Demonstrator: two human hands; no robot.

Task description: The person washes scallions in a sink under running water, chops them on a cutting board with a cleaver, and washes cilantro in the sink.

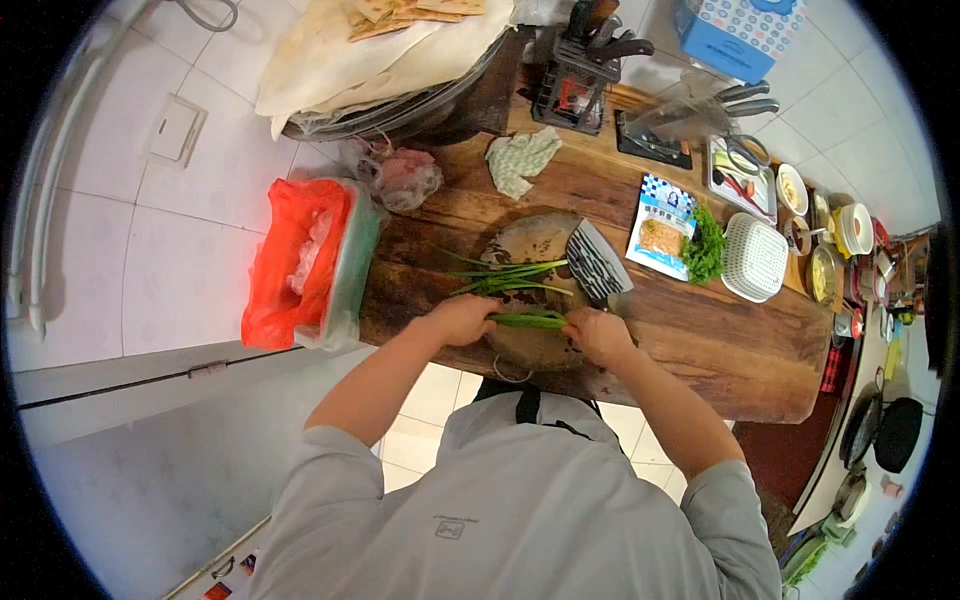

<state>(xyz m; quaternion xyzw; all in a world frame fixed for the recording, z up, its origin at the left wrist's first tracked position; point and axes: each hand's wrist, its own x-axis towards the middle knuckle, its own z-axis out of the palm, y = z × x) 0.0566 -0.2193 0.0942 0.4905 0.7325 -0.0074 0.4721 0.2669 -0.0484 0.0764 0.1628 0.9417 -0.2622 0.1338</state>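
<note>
My left hand (463, 320) is closed around one end of a small bunch of green onions (530, 320), held level over the round wooden cutting board (505, 347). At the other end of the bunch, the fingers of my right hand (600, 337) are closed on the greens. More green onions (515, 275) lie across the board just beyond, their pale ends pointing right. A cleaver (598, 260) with a black-and-white patterned blade rests at the board's right side. Its handle runs towards my right hand, and its end is hidden there.
Left of the board stands a plastic bin (352, 265) with a red bag. A patterned cloth (523, 160), a food packet (660, 228), leafy herbs (705, 245) and a white basket (755, 258) lie around. Knife racks (577, 85) stand behind. The wooden counter's edge (700, 400) is near my body.
</note>
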